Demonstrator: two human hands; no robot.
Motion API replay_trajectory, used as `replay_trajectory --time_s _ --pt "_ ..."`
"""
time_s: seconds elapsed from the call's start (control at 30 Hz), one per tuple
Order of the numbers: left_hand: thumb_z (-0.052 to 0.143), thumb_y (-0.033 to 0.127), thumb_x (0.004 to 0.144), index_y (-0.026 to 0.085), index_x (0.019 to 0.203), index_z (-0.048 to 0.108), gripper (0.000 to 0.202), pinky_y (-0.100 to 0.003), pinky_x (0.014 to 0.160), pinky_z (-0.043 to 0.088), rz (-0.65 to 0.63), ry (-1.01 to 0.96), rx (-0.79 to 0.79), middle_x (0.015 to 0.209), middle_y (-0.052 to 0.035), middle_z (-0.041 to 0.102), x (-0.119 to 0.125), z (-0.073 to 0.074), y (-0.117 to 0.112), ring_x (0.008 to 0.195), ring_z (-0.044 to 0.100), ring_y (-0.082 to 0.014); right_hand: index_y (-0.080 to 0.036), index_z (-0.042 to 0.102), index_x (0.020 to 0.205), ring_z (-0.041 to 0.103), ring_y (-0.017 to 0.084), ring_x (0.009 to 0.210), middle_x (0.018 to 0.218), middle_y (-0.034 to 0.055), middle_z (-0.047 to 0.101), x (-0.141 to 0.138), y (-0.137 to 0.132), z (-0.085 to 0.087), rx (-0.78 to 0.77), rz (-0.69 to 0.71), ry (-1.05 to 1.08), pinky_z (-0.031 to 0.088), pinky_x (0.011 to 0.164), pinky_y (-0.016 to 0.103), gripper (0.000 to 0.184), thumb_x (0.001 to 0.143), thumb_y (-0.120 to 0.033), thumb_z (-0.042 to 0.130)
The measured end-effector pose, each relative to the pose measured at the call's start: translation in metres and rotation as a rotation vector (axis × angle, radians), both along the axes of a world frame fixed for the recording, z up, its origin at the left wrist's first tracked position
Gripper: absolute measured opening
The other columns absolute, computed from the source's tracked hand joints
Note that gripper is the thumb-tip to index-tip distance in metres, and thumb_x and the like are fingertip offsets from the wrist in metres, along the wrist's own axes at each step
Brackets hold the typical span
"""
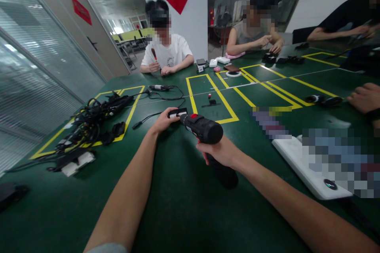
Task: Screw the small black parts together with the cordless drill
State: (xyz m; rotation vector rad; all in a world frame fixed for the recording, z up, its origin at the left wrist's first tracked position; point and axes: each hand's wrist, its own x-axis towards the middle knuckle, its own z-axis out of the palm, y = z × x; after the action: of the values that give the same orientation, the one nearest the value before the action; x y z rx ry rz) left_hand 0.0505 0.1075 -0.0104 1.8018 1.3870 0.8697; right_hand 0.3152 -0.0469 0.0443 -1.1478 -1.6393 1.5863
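My right hand (pixel 218 151) is wrapped round the handle of a black cordless drill (pixel 204 127) with a red switch on top. The drill lies roughly level, and its chuck points left at a small black box with a white label (pixel 178 112). My left hand (pixel 164 120) grips the near left side of this box on the green table. A black cable (pixel 148 118) lies beside the box on its left. The drill's tip is at or very near the box; whether it touches I cannot tell.
A heap of black cables and adapters (pixel 95 120) lies on the left. Yellow tape (pixel 227 104) outlines areas on the table (pixel 178 205). A white power bank-like device (pixel 299 166) stands right, partly blurred. Across sit several people, one holding a screwdriver (pixel 154 54). Another person's hand (pixel 365 97) rests at right.
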Motion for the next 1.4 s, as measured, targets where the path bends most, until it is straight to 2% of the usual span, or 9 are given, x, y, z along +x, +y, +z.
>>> replay_trajectory --time_s 0.33,0.57,0.77,1.03,1.4 --pt "0.075 0.039 0.068 0.019 0.128 0.056 0.066 -0.035 0.091 0.05 0.004 -0.026 -0.01 0.123 -0.0076 0.064 -0.0003 -0.0011 0.001 0.105 0.061 -0.024 -0.018 0.058 0.077 0.059 0.015 0.048 0.056 -0.0003 0.06 -0.001 -0.0004 0.0023 -0.019 -0.014 0.002 0.048 0.052 0.029 0.005 0.076 -0.018 0.063" --pt "0.075 0.04 0.069 0.019 0.128 0.055 0.066 -0.035 0.092 0.05 0.009 -0.034 -0.01 0.124 -0.0079 0.063 -0.0017 -0.0044 0.0037 0.105 0.062 -0.0233 -0.018 0.058 0.075 0.058 0.015 0.048 0.056 0.0001 0.06 0.0004 0.0012 -0.0019 0.004 0.005 0.023 0.048 0.054 0.029 0.005 0.078 -0.019 0.062" --pt "0.074 0.041 0.07 0.02 0.128 0.056 0.064 -0.034 0.092 0.05 0.001 -0.015 -0.002 0.123 -0.0071 0.064 -0.0023 -0.0039 0.0035 0.104 0.062 -0.0229 -0.018 0.057 0.071 0.058 0.015 0.05 0.058 0.0004 0.06 0.0016 0.001 -0.0024 -0.036 0.01 0.053 0.049 0.054 0.029 0.009 0.078 -0.02 0.062" --pt "0.074 0.042 0.069 0.021 0.128 0.056 0.066 -0.036 0.091 0.05 0.017 -0.01 -0.013 0.121 -0.0061 0.065 -0.0012 -0.0029 0.0022 0.103 0.062 -0.0234 -0.018 0.056 0.063 0.059 0.015 0.049 0.056 0.0012 0.06 0.0014 0.0012 0.0021 -0.01 0.015 -0.021 0.048 0.057 0.03 0.017 0.078 -0.02 0.061" --pt "0.074 0.04 0.068 0.019 0.127 0.057 0.065 -0.035 0.092 0.049 0.018 -0.017 -0.01 0.121 -0.0071 0.065 -0.0004 -0.0018 0.0023 0.103 0.062 -0.0233 -0.019 0.057 0.069 0.059 0.015 0.048 0.057 0.0008 0.06 0.0001 0.0013 -0.0012 -0.03 0.011 0.006 0.047 0.052 0.028 0.01 0.077 -0.021 0.063"
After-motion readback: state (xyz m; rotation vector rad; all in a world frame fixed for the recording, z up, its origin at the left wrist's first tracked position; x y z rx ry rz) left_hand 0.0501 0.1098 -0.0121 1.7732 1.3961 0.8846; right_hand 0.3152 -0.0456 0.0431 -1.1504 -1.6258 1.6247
